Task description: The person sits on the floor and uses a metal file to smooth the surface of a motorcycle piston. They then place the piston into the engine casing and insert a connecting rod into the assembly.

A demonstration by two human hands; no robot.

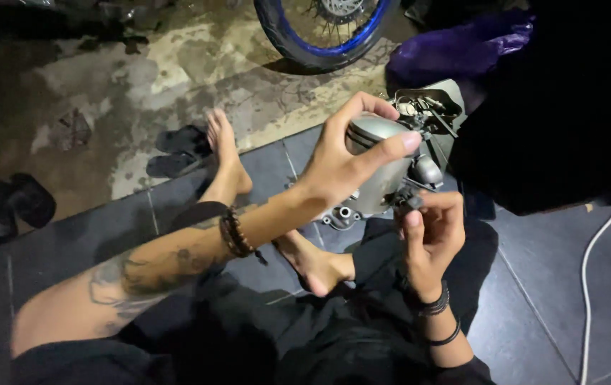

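I sit on a dark tiled floor with my legs crossed. My left hand (pixel 348 153) grips the rounded top of a grey metal carburettor body (pixel 384 182), held up in front of me. My right hand (pixel 430 228) is below it on the right, fingers pinched on a small dark part (pixel 408 202) at the carburettor's lower side. A linkage with thin rods and springs (pixel 426 110) sticks out of its upper end. My bare feet (pixel 223 153) rest on the floor beneath.
A motorcycle wheel with a blue rim (pixel 327 32) stands at the top. Black sandals (pixel 177 150) lie at the tile edge, another pair (pixel 9 207) far left. A purple plastic bag (pixel 462 50) and a dark mass fill the upper right. A white cable (pixel 594 278) runs along the right.
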